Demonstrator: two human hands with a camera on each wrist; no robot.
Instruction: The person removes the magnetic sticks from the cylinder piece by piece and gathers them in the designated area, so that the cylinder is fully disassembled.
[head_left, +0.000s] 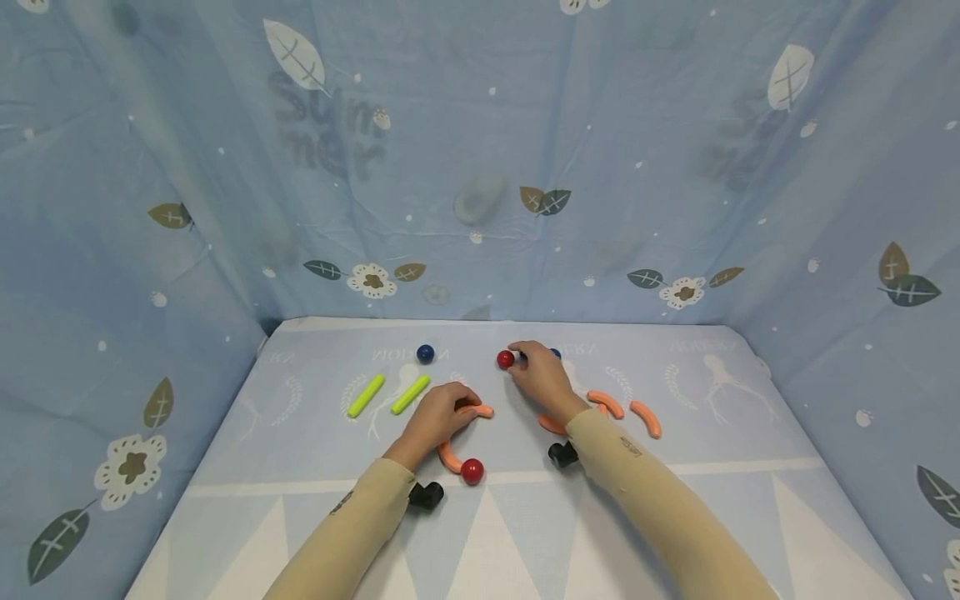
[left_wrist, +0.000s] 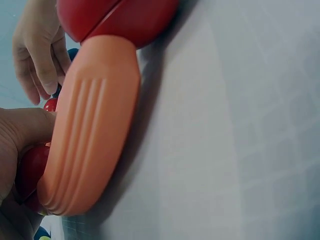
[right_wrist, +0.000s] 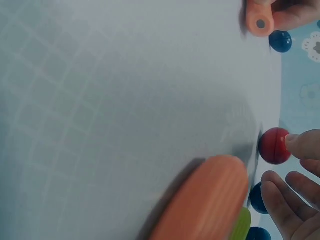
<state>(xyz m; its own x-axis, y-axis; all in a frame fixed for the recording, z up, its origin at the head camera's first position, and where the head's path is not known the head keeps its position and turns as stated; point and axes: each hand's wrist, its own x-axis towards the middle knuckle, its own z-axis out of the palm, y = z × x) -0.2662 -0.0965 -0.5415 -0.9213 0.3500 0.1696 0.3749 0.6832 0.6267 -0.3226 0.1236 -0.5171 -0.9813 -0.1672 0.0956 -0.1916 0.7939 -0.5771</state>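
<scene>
My left hand grips an orange curved stick, whose free end has a round hole in the right wrist view. Below that hand, another orange curved stick meets a red ball. The left wrist view shows a second red ball by the left thumb, at the lower end of this stick. My right hand is at a red ball farther back, thumb tip against its side and other fingers spread apart. A blue ball sits near those fingers, partly hidden.
Two green sticks and a blue ball lie left of centre. Several orange curved sticks lie around the right forearm, some partly covered. Behind the right hand a blue ball shows. Patterned blue cloth walls the table's back and sides.
</scene>
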